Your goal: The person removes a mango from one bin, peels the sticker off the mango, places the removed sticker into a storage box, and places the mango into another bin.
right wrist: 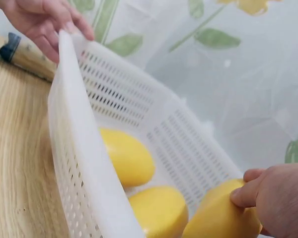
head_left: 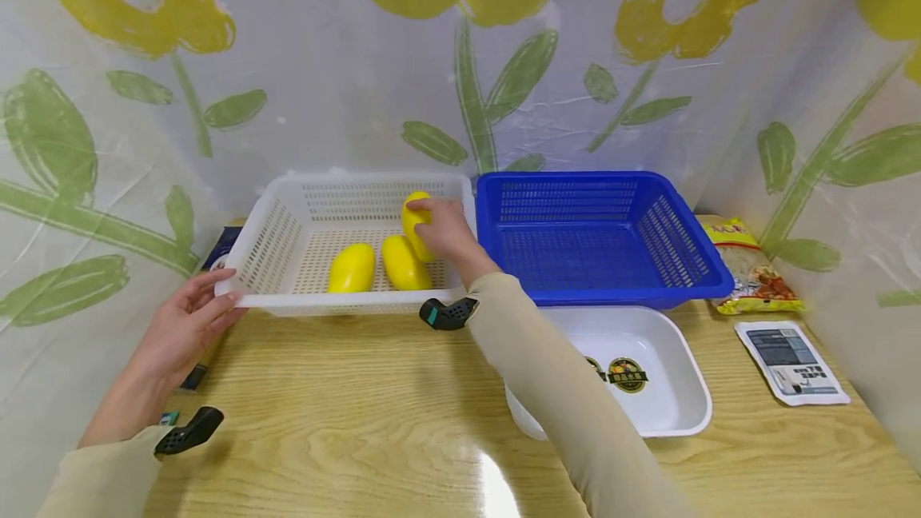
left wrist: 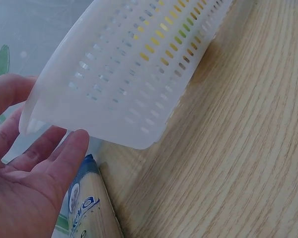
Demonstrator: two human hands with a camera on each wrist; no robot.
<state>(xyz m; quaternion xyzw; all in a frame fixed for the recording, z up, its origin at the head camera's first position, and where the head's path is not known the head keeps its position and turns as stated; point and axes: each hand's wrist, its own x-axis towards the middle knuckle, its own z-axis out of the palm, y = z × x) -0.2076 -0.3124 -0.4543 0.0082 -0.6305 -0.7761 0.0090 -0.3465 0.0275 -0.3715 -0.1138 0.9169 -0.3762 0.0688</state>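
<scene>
Your right hand (head_left: 444, 229) grips the mango (head_left: 415, 224) at the white basket's (head_left: 277, 242) right end, long axis toward 12 o'clock. Your left hand (head_left: 189, 324), fingers spread, steadies the rim at 9 o'clock, farther off.

three smooth yellow mangoes sit in the white slotted basket (head_left: 273, 250) on the wooden table: two lying side by side on its floor (head_left: 352, 268) (head_left: 403, 262), the third (head_left: 415, 222) tipped up on end against the back right corner.
</scene>
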